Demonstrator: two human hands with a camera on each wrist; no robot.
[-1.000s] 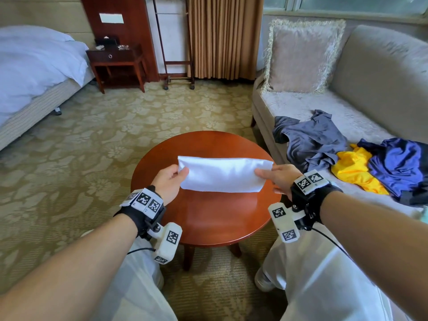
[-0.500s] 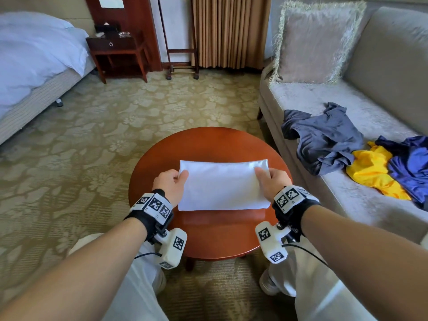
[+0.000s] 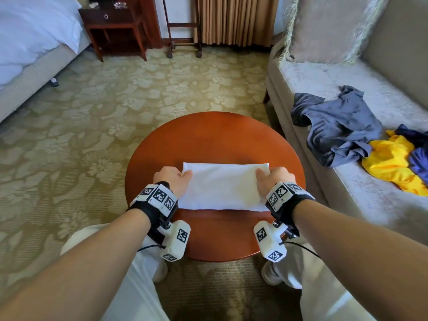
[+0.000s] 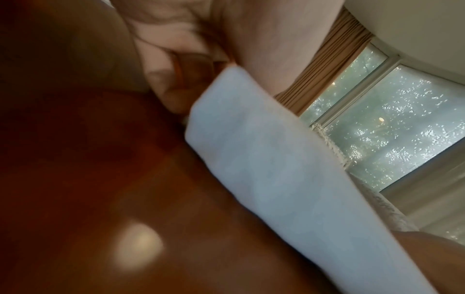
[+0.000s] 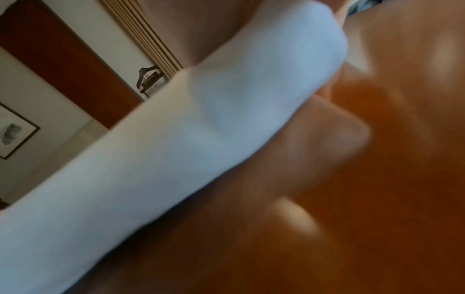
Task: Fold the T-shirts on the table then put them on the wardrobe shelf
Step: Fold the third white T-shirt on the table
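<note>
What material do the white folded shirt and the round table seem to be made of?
White shirt: seemingly soft matte knit fabric, maybe cotton; it folds with rounded edges.
Round table: probably reddish wood or veneer under glossy varnish; it mirrors light patches.

Daylight from the window (image 4: 392, 123) fills the sharp, bright head view, whose edges bow outward, while both wrist views are smeared and out of focus, with pale glare patches on the glossy desk (image 4: 141, 246).

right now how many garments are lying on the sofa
3: a grey one nearest the cushion, a yellow one beside it, a dark blue one cut off by the picture's edge. More may lie beyond.
</note>
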